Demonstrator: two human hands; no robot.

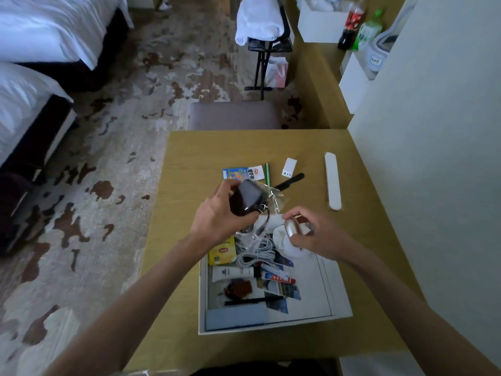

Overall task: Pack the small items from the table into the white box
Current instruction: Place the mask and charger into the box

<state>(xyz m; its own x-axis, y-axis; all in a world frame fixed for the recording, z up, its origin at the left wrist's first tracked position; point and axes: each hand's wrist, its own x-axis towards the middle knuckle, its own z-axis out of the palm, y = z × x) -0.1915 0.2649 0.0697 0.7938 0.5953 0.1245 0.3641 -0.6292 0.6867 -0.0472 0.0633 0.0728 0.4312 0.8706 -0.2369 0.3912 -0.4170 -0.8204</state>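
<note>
2 loads in hand, left hand gripping the dark pouch, right hand pinching what looks like a silver case, we should lower each into the white box below.

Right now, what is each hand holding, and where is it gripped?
The left hand wraps a dark rounded case around its near side. The right hand holds a small metallic oval object, fingers curled over its top.
</note>
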